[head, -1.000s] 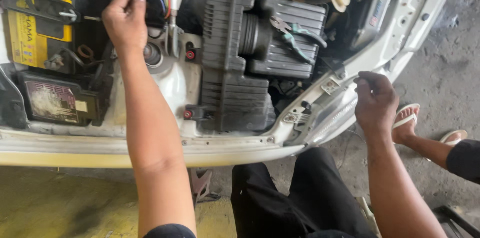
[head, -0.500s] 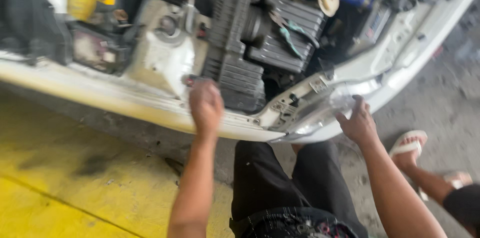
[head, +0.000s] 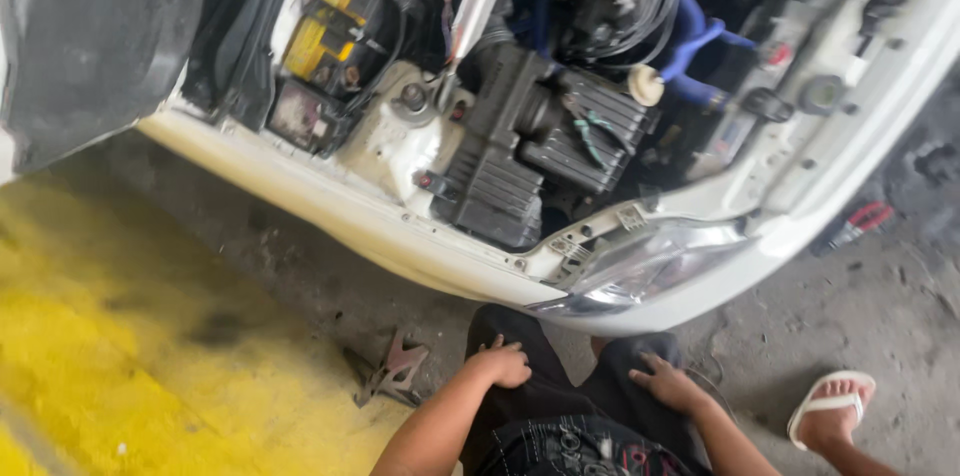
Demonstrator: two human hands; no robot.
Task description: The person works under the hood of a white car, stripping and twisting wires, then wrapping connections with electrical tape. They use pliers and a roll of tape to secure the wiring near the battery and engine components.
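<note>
head view, left hand: left hand (head: 500, 364) sits on the dark trousers (head: 560, 406), fingers loosely curled, holding nothing
head view, right hand: right hand (head: 668, 383) lies flat on the other thigh, fingers spread a bit, empty too
engine bay: black air filter box (head: 530, 151) above, yellow battery (head: 325, 36) further left
floor: small metal bracket (head: 392, 372) just beside the left knee, red-handled tool (head: 850, 228) over right

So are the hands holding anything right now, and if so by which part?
Nothing is held. The left hand and right hand both rest flat on the person's dark trousers, clear of the white car's engine bay.
</note>
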